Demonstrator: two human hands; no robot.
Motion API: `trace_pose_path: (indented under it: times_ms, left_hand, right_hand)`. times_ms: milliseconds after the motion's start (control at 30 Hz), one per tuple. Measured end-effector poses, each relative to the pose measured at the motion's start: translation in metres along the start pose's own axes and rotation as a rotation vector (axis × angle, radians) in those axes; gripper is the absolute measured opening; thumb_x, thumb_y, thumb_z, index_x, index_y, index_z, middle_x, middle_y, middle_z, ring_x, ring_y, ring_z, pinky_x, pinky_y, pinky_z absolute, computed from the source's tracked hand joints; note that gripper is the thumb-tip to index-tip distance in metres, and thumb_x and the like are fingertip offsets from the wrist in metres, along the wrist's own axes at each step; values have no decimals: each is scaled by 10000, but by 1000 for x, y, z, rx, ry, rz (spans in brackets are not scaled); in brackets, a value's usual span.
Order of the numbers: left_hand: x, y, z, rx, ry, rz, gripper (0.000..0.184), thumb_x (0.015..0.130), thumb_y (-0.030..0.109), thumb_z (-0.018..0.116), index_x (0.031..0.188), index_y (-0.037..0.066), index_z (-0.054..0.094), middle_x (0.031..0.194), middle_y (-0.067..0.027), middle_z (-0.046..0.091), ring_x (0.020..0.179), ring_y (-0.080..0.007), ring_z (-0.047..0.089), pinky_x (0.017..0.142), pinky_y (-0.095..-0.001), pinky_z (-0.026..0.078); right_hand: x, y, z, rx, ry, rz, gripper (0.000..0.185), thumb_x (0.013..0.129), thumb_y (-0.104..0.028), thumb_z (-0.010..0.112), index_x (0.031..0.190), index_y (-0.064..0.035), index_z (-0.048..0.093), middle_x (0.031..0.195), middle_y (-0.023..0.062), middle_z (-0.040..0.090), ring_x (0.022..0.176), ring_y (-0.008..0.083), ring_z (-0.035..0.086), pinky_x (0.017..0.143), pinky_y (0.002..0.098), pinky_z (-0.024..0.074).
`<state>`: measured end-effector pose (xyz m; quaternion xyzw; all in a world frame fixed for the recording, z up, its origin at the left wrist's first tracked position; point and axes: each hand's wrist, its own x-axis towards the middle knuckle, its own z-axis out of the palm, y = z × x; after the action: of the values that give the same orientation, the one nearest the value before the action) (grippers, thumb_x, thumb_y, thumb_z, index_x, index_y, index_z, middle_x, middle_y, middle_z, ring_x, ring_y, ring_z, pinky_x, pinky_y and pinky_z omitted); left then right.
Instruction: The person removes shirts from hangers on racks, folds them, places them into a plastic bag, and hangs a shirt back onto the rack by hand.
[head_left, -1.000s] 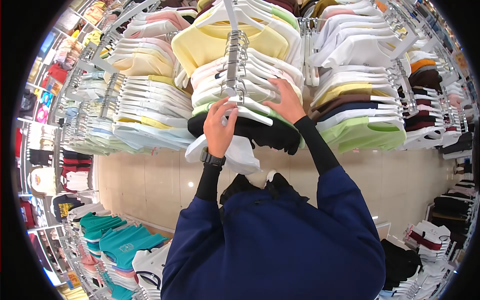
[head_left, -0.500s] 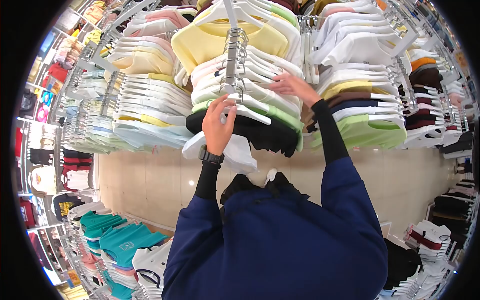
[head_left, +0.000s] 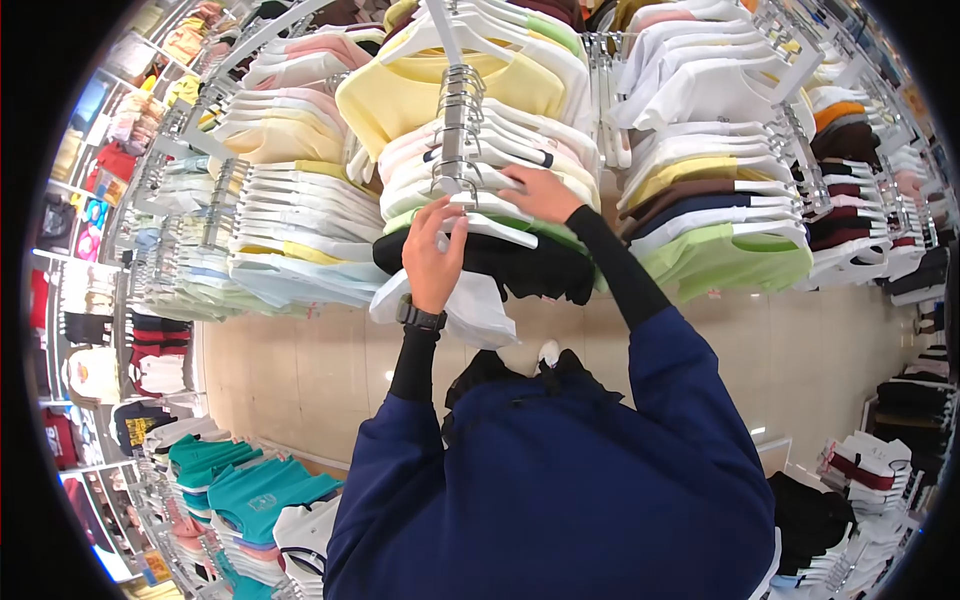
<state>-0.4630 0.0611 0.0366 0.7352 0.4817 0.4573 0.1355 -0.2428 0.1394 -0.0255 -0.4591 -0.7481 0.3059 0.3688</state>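
Observation:
My left hand [head_left: 433,256] is closed round the near hanger by the front end of the metal rail [head_left: 455,130], above a black garment [head_left: 520,264]. Just right of the rail, my right hand [head_left: 541,194] lies over the white hangers and the shoulders of the hung tops, its fingers bent toward the hooks; what they touch is hidden. A green top [head_left: 400,221] hangs directly behind the black one. Below my left wrist a white thin cloth or bag [head_left: 475,308] hangs down. Farther back on the rail is a yellow top [head_left: 440,90].
Rails of white, yellow and brown tops with a light green top [head_left: 730,255] in front stand at the right. Light blue tops [head_left: 300,278] hang at the left. Teal shirts [head_left: 262,498] are at the lower left. Tiled floor [head_left: 300,370] lies below.
My right hand first moved up and right off the clothes, then came back left and down to the hangers near the rail. My left hand has stayed at the near hanger.

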Motion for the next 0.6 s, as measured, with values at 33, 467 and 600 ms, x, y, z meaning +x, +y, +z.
trace_pose_path:
  times_ms: [33, 467, 600]
  left_hand:
    - [-1, 0, 0, 3, 5, 1, 128, 878, 151, 671, 973, 67, 689, 1155, -101, 663, 1025, -309, 640, 866, -373, 498]
    - [-2, -2, 4, -36, 64, -28, 120, 863, 144, 684, 965, 81, 682, 1119, -99, 668, 985, -309, 653, 834, -367, 513]
    - [-1, -4, 6, -41, 57, -16, 114, 867, 141, 679, 965, 83, 682, 1117, -93, 671, 986, -304, 654, 832, -367, 514]
  right_hand:
    - [0, -8, 8, -85, 37, 18, 342, 921, -328, 606, 1104, -41, 638, 1018, 172, 686, 938, 322, 668, 827, 393, 512]
    - [-41, -47, -95, -308, 290, 92, 370, 924, -406, 609, 1092, -81, 665, 849, 138, 701, 823, 379, 650, 708, 425, 490]
    - [-64, -40, -133, -178, 320, 112, 342, 930, -336, 632, 1135, -63, 661, 830, 99, 721, 773, 298, 676, 721, 348, 497]
